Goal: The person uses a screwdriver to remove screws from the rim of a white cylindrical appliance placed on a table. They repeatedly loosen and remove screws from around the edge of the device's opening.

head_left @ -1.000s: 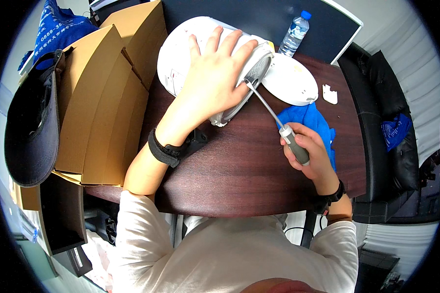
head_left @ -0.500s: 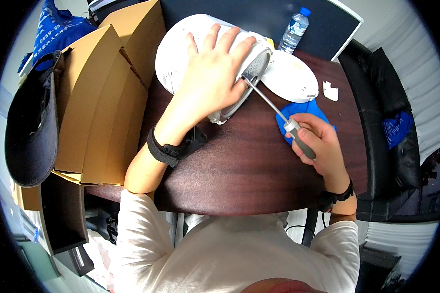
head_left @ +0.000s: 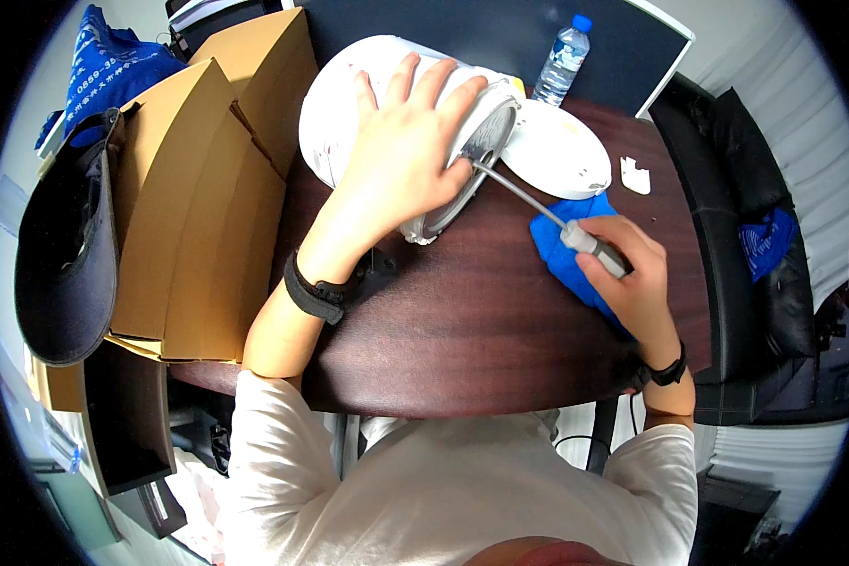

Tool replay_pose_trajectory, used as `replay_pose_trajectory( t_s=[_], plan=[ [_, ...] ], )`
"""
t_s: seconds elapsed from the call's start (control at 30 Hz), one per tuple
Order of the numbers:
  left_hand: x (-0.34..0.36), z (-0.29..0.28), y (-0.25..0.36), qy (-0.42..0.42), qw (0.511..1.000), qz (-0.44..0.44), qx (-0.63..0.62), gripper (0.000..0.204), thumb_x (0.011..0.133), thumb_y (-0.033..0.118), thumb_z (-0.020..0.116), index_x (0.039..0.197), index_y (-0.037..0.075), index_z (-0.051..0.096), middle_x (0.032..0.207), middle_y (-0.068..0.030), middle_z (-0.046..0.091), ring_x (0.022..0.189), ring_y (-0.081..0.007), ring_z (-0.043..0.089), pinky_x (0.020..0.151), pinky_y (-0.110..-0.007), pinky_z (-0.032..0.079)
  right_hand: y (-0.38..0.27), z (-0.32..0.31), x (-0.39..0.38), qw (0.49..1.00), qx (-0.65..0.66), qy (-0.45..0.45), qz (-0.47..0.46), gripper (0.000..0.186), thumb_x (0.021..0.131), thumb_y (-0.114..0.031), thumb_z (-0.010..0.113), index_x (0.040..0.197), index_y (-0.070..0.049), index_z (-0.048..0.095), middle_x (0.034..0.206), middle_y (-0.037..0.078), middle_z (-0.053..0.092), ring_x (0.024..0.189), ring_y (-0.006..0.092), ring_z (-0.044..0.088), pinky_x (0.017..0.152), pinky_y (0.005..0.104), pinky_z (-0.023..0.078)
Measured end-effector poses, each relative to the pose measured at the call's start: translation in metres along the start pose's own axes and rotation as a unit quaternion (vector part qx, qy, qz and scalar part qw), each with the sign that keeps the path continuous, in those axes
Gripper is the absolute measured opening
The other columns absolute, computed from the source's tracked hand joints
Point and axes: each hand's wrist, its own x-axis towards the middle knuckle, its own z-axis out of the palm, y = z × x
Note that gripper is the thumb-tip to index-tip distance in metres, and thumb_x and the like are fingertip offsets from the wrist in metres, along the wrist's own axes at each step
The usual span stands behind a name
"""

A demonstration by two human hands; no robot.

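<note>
My left hand lies palm down on a white cylindrical appliance tipped on its side, fingers spread, thumb near its grey-rimmed open end. My right hand grips a grey-handled screwdriver; its long shaft reaches into the rim beside my left thumb, the exact tip hard to make out. A round white cover lies behind the shaft, with a blue cloth in front of it. A small white plastic piece sits to the right.
Cardboard boxes fill the desk's left side, with a black cap and blue bag. A water bottle stands before a dark partition at the back. A black sofa is right of the desk.
My right hand has moved rightward and turned, so the screwdriver lies at a shallower slant with its tip still at the rim. My left hand stays on the appliance, barely shifted.
</note>
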Motion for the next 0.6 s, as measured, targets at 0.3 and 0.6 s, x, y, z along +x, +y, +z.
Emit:
replay_pose_trajectory(
  t_s=[0.3,0.6],
  plan=[
    [-0.001,0.001,-0.001,0.000,1.000,-0.001,0.004,0.077,0.074,0.023,0.071,0.147,0.020,0.047,0.150,-0.0152,0.044,0.143,-0.0432,0.035,0.110,-0.076,0.024,0.002,0.027,-0.017,0.809,0.509,-0.063,0.286,0.034,0.103,-0.010,0.052,0.135,0.003,0.052,0.108,0.018,0.064,0.070,0.0131,0.059,0.045,0.0213,0.041],
    [0.000,-0.001,0.001,0.014,1.000,0.005,-0.007,0.075,0.074,0.022,0.076,0.144,0.017,0.051,0.146,-0.0184,0.047,0.140,-0.0457,0.039,0.108,-0.078,0.025,0.001,0.033,-0.015,0.786,0.538,-0.062,0.298,0.035,0.104,-0.011,0.051,0.136,0.002,0.050,0.108,0.017,0.062,0.069,0.0120,0.057,0.043,0.0207,0.039]
  ],
)
